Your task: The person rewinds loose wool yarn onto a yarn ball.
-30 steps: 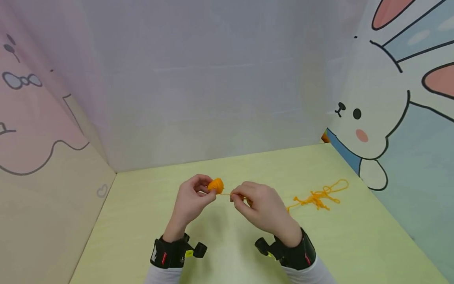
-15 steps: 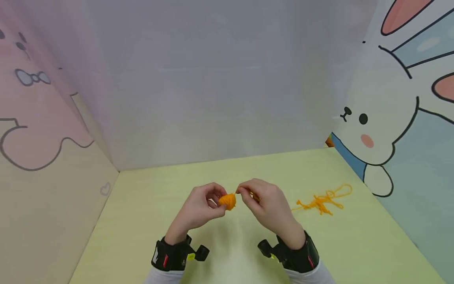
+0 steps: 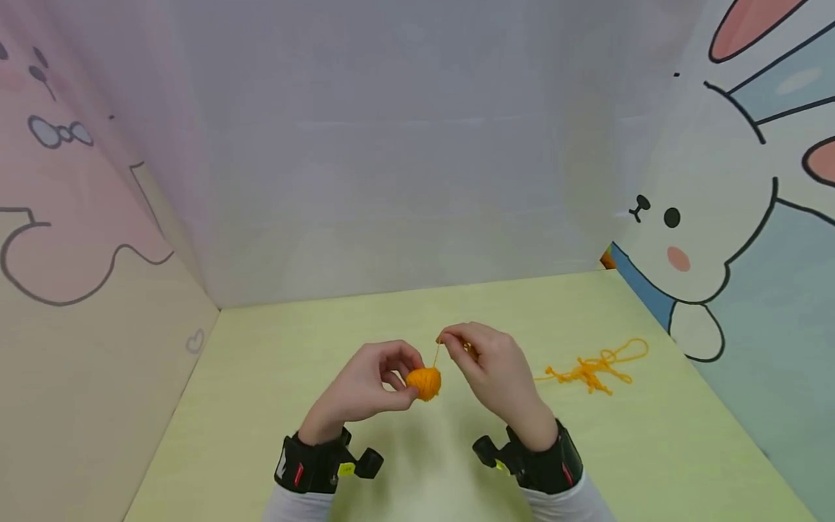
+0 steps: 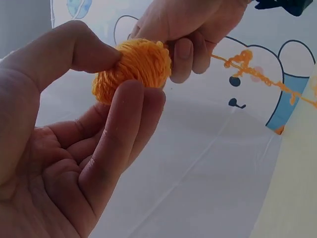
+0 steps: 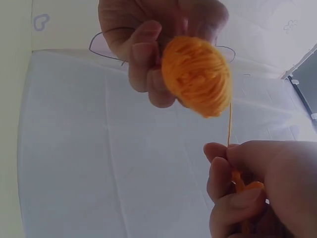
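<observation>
A small ball of orange yarn (image 3: 424, 383) is pinched between the thumb and fingers of my left hand (image 3: 375, 380). In the left wrist view the wound strands of the yarn ball (image 4: 133, 67) show between thumb and fingertips. My right hand (image 3: 492, 370), to the right and slightly higher, pinches the yarn strand (image 5: 229, 124) that runs taut from the ball. More orange yarn (image 5: 240, 183) passes through the curled fingers of the right hand (image 5: 247, 183). Beyond that hand, the strand leads to a loose tangle of yarn (image 3: 590, 371) on the table.
The pale yellow-green table (image 3: 293, 341) lies under both hands. A plain whitish curtain (image 3: 391, 181) stands behind it. Side panels carry cartoon drawings, with a rabbit (image 3: 691, 217) on the right. Each wrist wears a black camera strap (image 3: 309, 464).
The left hand and the yarn ball have shifted right and down. The right hand has risen slightly over the ball's right side, so the strand between them now runs steeply upward.
</observation>
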Tool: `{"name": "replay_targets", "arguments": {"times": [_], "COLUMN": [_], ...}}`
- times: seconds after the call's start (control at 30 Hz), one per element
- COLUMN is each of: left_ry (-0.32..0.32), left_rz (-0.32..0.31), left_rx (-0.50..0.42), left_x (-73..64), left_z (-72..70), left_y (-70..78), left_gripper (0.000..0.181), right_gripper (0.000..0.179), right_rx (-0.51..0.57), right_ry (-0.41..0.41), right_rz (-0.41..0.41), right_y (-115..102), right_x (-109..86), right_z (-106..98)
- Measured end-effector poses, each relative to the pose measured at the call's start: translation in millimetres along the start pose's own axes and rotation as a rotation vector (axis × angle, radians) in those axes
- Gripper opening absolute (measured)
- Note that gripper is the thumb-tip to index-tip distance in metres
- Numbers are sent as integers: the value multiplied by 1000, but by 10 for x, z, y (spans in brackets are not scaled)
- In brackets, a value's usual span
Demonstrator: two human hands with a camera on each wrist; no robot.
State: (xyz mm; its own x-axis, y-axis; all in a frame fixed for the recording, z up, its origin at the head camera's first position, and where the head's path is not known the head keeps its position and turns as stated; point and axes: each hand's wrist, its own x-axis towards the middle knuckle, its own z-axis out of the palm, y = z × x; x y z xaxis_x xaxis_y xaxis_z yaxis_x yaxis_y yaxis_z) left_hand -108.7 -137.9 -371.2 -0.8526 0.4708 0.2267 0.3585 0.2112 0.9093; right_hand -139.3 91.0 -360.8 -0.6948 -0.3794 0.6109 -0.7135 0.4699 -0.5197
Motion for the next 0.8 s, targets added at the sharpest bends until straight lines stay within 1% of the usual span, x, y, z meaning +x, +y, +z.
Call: {"name": "replay_targets", "arguments": {"times": [0.1, 0.3, 0.37, 0.43, 0.5, 0.63, 0.73, 0.8], "left_ry": [-7, 14, 17, 32, 70, 187, 272, 319], "left_rz": [28, 109, 111, 95, 71, 29, 23, 22], "left_rx": [-38, -184, -232, -276, -309, -366, -381, -390], "left_x": [-11, -45, -26, -7, 2, 7, 1, 6], "left_z": [-27, -27, -18, -20, -38, -92, -116, -119], "left_y": [23, 12, 9, 1, -3, -6, -2, 2], "left_gripper": [28, 26, 25, 25, 25, 26, 26, 26], "right_gripper": [10, 13, 11, 9, 10, 15, 17, 17], "right_rx": [-9, -43, -69, -92, -90, -41, -20, -26], "right_ry": [-54, -248, -300, -337, -361, -404, -449, -465], "right_rz": [23, 104, 128, 136, 131, 119, 107, 91], "right_y": [-17, -53, -63, -78, -98, -149, -181, -201], "right_x": [15, -53, -96, -121, -123, -87, -63, -51], "right_z": [27, 96, 101, 111, 123, 140, 138, 124]}}
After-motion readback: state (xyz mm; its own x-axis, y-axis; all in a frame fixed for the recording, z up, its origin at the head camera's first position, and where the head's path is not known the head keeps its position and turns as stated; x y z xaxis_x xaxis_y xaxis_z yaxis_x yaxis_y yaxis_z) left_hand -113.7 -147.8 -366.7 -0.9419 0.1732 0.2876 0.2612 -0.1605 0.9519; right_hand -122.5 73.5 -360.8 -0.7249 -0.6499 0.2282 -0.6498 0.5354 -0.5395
